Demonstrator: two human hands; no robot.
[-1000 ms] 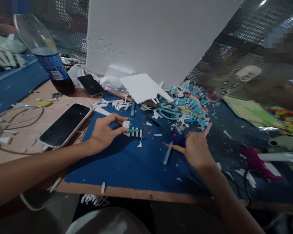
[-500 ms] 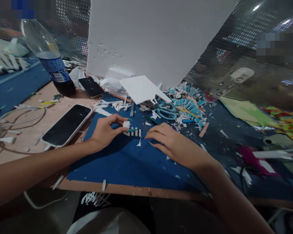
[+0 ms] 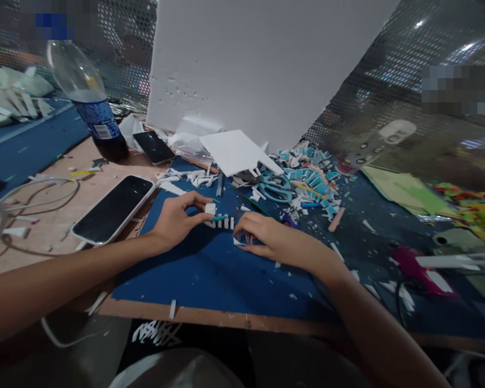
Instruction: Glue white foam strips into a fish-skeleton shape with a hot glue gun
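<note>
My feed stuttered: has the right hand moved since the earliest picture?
Yes. The right hand has moved left across the blue mat, and is now beside the small white strips.

The left hand [image 3: 178,220] covers 1 side of the small white block [image 3: 210,209]; whether the right hand [image 3: 275,237] grips the white scrap [image 3: 237,242] at its fingertips cannot be told. A white sheet [image 3: 235,153] partly hides the blue scissors [image 3: 274,188]. The top edge cuts off the white board [image 3: 246,64], a pixelated patch [image 3: 56,21] masks the top of the soda bottle [image 3: 95,119], and the white lettering [image 3: 158,332] is too blurred to read.
</note>
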